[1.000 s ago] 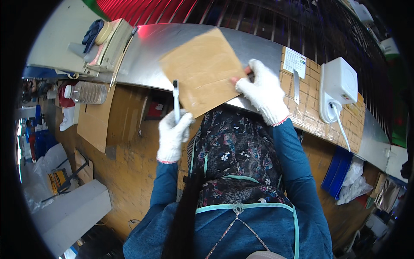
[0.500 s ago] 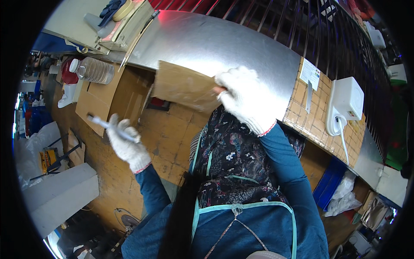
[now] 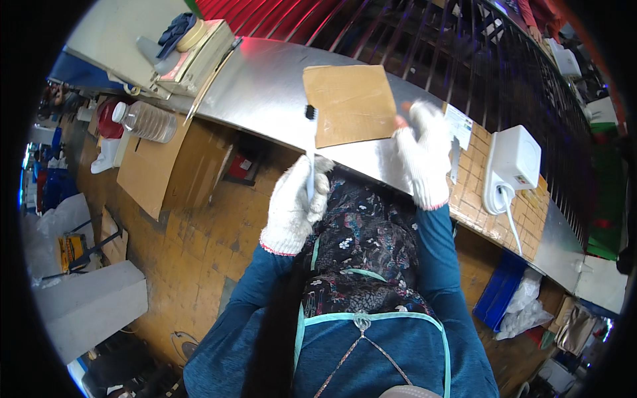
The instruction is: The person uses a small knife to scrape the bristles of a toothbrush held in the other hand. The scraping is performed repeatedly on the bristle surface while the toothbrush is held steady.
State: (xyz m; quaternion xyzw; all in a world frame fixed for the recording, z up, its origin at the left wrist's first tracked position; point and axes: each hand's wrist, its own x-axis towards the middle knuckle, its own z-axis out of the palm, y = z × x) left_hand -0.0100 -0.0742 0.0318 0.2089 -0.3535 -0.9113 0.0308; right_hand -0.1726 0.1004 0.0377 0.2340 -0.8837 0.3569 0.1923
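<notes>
My left hand (image 3: 292, 209), in a white knit glove, is closed round the pale handle of a toothbrush (image 3: 312, 140). Its black bristles point up, beside the left edge of a brown cardboard piece (image 3: 355, 103). That flat, roughly square piece lies on the metal table (image 3: 265, 79). Just right of the cardboard is my right hand (image 3: 424, 156), gloved too, with bare fingertips showing. Its fingers are apart and somewhat blurred, and nothing shows in them.
Right of my hand, a metal ruler-like strip (image 3: 455, 161) and a white device with a cable (image 3: 517, 158) rest on a taped board (image 3: 472, 189). Metal bars (image 3: 424, 46) run behind the table. At left, a clear bottle (image 3: 149, 121) stands on an open cardboard box (image 3: 149, 166).
The cardboard piece has gone from my right hand's grip at the table's front edge onto the tabletop. My left hand has brought the toothbrush rightward and up to it.
</notes>
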